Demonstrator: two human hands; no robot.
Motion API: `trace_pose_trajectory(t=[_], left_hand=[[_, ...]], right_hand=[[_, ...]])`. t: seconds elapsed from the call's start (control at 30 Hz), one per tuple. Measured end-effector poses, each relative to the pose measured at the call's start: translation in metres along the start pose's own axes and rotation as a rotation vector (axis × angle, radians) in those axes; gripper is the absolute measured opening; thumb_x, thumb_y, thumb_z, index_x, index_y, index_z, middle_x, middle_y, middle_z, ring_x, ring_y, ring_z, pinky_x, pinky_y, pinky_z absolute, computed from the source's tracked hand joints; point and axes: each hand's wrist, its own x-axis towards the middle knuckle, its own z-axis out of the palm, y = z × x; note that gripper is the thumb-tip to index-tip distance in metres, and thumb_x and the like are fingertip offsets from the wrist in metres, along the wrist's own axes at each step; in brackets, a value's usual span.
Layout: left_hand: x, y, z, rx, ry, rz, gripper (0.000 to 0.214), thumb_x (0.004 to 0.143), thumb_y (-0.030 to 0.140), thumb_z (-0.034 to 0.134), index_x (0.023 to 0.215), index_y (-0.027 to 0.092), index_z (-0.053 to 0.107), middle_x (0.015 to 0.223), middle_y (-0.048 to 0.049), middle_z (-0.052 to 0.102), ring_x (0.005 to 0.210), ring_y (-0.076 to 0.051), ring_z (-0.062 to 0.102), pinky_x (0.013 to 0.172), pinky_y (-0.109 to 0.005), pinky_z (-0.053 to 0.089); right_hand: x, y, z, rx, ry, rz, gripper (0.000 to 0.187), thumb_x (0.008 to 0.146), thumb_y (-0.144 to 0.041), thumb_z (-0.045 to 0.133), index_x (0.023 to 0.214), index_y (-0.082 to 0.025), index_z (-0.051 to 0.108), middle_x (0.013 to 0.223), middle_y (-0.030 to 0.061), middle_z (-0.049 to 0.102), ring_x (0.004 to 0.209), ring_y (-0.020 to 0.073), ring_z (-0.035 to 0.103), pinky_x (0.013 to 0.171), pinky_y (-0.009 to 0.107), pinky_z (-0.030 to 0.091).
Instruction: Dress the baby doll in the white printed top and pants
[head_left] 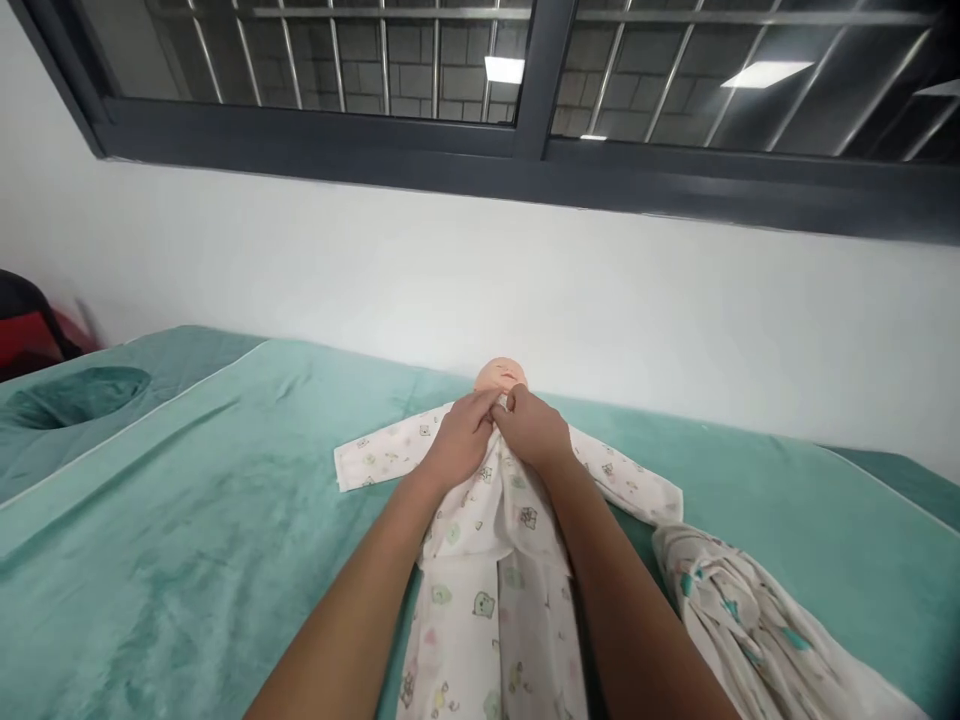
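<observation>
A baby doll lies on its back, and its head (501,374) shows just beyond my hands. It wears a white long-sleeved baby gown (457,530) printed with small animals, with both sleeves spread out to the sides. My left hand (466,430) and my right hand (531,425) meet at the gown's neckline below the doll's chin. The fingers of both are closed and pinch the gown's cloth there. Whatever fastening lies under the fingertips is hidden. Below the hands the gown's front hangs in folds, with an open seam down the middle.
A green-teal cover (187,520) spreads over the bed, which has a round face hole (75,395) at the left. A crumpled printed cloth (750,610) lies at the right. Behind are a white wall (375,270) and a barred window (420,70). A red and black object (34,330) stands far left.
</observation>
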Motion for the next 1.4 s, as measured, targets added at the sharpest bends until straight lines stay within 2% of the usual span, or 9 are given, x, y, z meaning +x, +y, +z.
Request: trace_pose_trajectory(t=[0.17, 0.3, 0.43, 0.73, 0.87, 1.03, 1.17, 1.27, 1.4], left_hand=[[0.004, 0.005, 0.002, 0.051, -0.028, -0.045, 0.045, 0.091, 0.017, 0.037, 0.13, 0.023, 0.058, 0.14, -0.0039, 0.055, 0.131, -0.021, 0.045, 0.113, -0.039, 0.033], [0.003, 0.011, 0.0, 0.06, -0.044, -0.135, 0.045, 0.092, 0.02, 0.036, 0.132, 0.02, 0.055, 0.143, -0.005, 0.053, 0.133, -0.021, 0.043, 0.114, -0.039, 0.031], [0.002, 0.011, -0.001, 0.051, -0.048, -0.127, 0.046, 0.093, 0.022, 0.036, 0.136, 0.021, 0.052, 0.145, -0.0053, 0.05, 0.135, -0.021, 0.042, 0.114, -0.038, 0.031], [0.002, 0.013, -0.001, 0.051, -0.04, -0.065, 0.044, 0.092, 0.018, 0.038, 0.128, 0.027, 0.061, 0.141, -0.0027, 0.054, 0.133, -0.021, 0.045, 0.114, -0.041, 0.031], [-0.006, 0.021, -0.003, 0.05, -0.021, -0.071, 0.04, 0.091, 0.017, 0.039, 0.112, 0.027, 0.071, 0.139, -0.0016, 0.055, 0.132, -0.021, 0.045, 0.114, -0.039, 0.033], [-0.025, 0.026, -0.004, 0.005, 0.01, -0.036, 0.038, 0.095, 0.02, 0.037, 0.114, 0.026, 0.069, 0.141, -0.0022, 0.054, 0.133, -0.02, 0.044, 0.114, -0.038, 0.034], [-0.035, 0.027, -0.002, 0.016, 0.035, -0.022, 0.037, 0.097, 0.023, 0.036, 0.12, 0.027, 0.065, 0.143, -0.0036, 0.052, 0.133, -0.02, 0.043, 0.114, -0.04, 0.034], [-0.036, 0.027, -0.001, 0.028, 0.034, -0.026, 0.038, 0.097, 0.022, 0.036, 0.121, 0.026, 0.065, 0.143, -0.0045, 0.051, 0.133, -0.02, 0.043, 0.114, -0.04, 0.035], [-0.033, 0.029, -0.002, 0.045, 0.019, -0.049, 0.039, 0.097, 0.023, 0.035, 0.121, 0.028, 0.065, 0.144, -0.0024, 0.05, 0.134, -0.02, 0.042, 0.114, -0.041, 0.034]], right_hand=[[0.006, 0.019, 0.006, 0.28, 0.024, -0.096, 0.02, 0.081, -0.043, 0.05, 0.076, -0.024, 0.044, 0.08, -0.0023, 0.057, 0.074, 0.0168, 0.052, 0.064, 0.029, 0.036], [0.006, 0.024, 0.007, 0.34, 0.017, -0.085, 0.017, 0.079, -0.038, 0.049, 0.072, -0.023, 0.046, 0.071, -0.0041, 0.054, 0.068, 0.0155, 0.049, 0.064, 0.028, 0.035], [0.009, 0.027, 0.006, 0.44, 0.042, -0.063, 0.015, 0.076, -0.035, 0.049, 0.067, -0.022, 0.049, 0.068, -0.0036, 0.055, 0.068, 0.0156, 0.048, 0.065, 0.028, 0.035], [-0.011, 0.026, 0.014, 0.746, 0.347, 0.17, 0.021, 0.077, -0.041, 0.055, 0.072, -0.021, 0.055, 0.07, -0.0009, 0.059, 0.068, 0.0157, 0.051, 0.068, 0.028, 0.04], [-0.035, 0.024, 0.015, 0.766, 0.428, 0.156, 0.019, 0.08, -0.041, 0.055, 0.077, -0.022, 0.054, 0.068, -0.0026, 0.055, 0.065, 0.0152, 0.05, 0.066, 0.028, 0.04], [-0.062, 0.019, 0.012, 0.769, 0.402, 0.142, 0.018, 0.082, -0.04, 0.055, 0.084, -0.023, 0.051, 0.072, -0.0028, 0.056, 0.067, 0.0156, 0.052, 0.066, 0.028, 0.041], [-0.076, 0.013, 0.01, 0.587, 0.292, 0.032, 0.023, 0.081, -0.045, 0.057, 0.08, -0.023, 0.05, 0.074, -0.0017, 0.055, 0.068, 0.0161, 0.05, 0.067, 0.029, 0.039], [-0.073, 0.011, 0.009, 0.457, 0.218, -0.019, 0.022, 0.078, -0.044, 0.059, 0.082, -0.023, 0.051, 0.081, -0.0009, 0.057, 0.074, 0.0173, 0.052, 0.069, 0.03, 0.038], [-0.06, 0.012, 0.006, 0.388, 0.154, -0.028, 0.012, 0.078, -0.035, 0.054, 0.075, -0.024, 0.051, 0.074, -0.0033, 0.056, 0.068, 0.0162, 0.05, 0.066, 0.029, 0.035]])
